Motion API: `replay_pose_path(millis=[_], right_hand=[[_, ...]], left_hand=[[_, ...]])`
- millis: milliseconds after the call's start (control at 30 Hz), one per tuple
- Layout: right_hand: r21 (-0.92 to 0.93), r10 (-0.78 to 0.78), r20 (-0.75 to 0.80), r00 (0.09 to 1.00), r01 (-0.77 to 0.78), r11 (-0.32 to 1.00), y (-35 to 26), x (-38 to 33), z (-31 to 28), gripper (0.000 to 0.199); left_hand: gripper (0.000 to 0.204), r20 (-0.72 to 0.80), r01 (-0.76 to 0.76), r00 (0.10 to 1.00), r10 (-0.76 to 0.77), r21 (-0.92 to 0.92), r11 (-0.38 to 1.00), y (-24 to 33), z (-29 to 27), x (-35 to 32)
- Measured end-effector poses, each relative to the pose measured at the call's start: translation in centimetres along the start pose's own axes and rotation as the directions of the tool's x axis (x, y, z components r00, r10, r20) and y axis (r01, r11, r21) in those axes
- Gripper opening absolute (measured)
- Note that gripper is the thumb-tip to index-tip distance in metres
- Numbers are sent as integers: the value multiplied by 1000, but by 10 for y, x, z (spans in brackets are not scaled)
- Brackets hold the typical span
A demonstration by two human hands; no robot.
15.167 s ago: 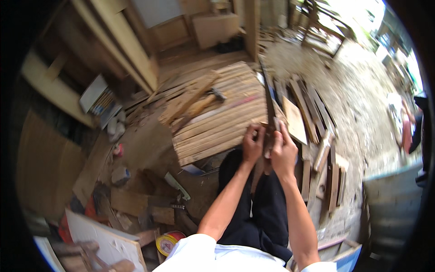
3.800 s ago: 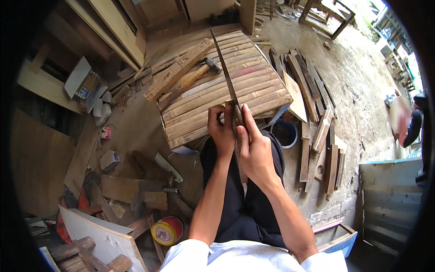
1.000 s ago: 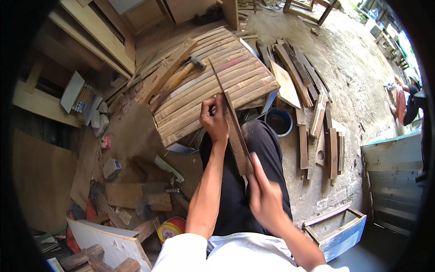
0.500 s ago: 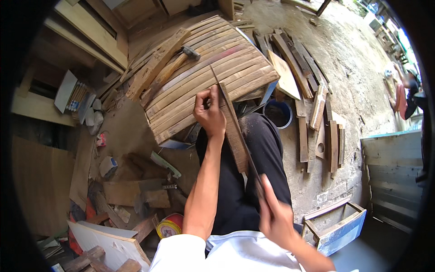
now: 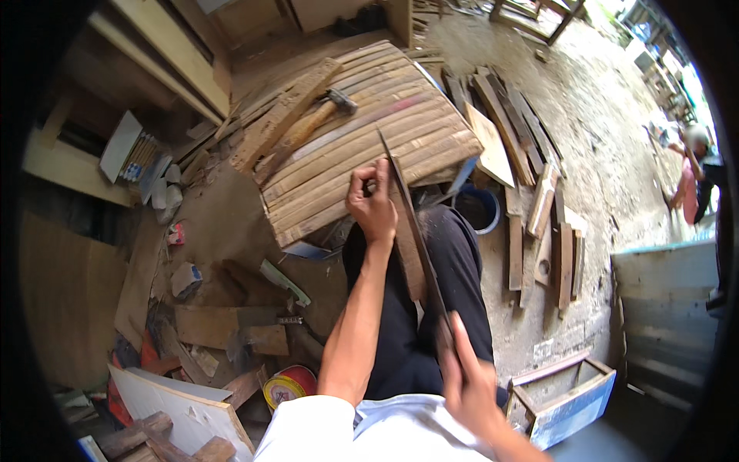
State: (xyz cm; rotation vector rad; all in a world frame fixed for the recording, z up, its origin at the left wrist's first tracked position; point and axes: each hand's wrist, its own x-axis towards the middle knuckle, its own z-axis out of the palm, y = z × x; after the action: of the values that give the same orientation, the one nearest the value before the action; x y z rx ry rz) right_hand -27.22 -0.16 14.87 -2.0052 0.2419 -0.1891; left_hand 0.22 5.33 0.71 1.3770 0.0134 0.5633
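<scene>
Bamboo strip [image 5: 408, 223], long and thin, runs down the middle of the head view, from over the slatted panel toward the person's lap, with a dark blade [image 5: 419, 239] laid along it. The left hand [image 5: 372, 202] sits at centre frame, fingers curled shut around the strip's upper part, thumb pressed on top. The right hand [image 5: 466, 377], low and right of centre, is closed around the lower end, where I take the blade's handle to be; whether it pinches or wraps fully, I cannot tell, as the fingers blur. A flat wooden piece [image 5: 408, 262] lies across the thigh under the strip.

Beyond the hands, the bamboo slat panel [image 5: 362, 131] fills the upper middle, a hammer [image 5: 312, 123] resting on it beside a wooden plank [image 5: 285, 115]. A blue bucket [image 5: 479, 209] stands just right of the knee, loose boards [image 5: 531, 192] lie to the right, a red and yellow tin [image 5: 286, 385] sits at lower left, and a blue-sided wooden box [image 5: 566, 393] at lower right.

To do this well, I judge, the upper grip should stay firm and clear of the edge, with the blade kept in line with the grain.
</scene>
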Motion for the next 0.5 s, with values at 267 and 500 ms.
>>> replay_pose_path(millis=[267, 500], right_hand=[[-17, -141, -73, 987, 140, 990, 9, 105, 33, 51], [15, -14, -13, 1000, 15, 1000, 4, -1, 3, 56]], left_hand=[[23, 107, 162, 982, -154, -73, 984, 0, -4, 6], [21, 37, 15, 999, -16, 39, 999, -7, -3, 0]])
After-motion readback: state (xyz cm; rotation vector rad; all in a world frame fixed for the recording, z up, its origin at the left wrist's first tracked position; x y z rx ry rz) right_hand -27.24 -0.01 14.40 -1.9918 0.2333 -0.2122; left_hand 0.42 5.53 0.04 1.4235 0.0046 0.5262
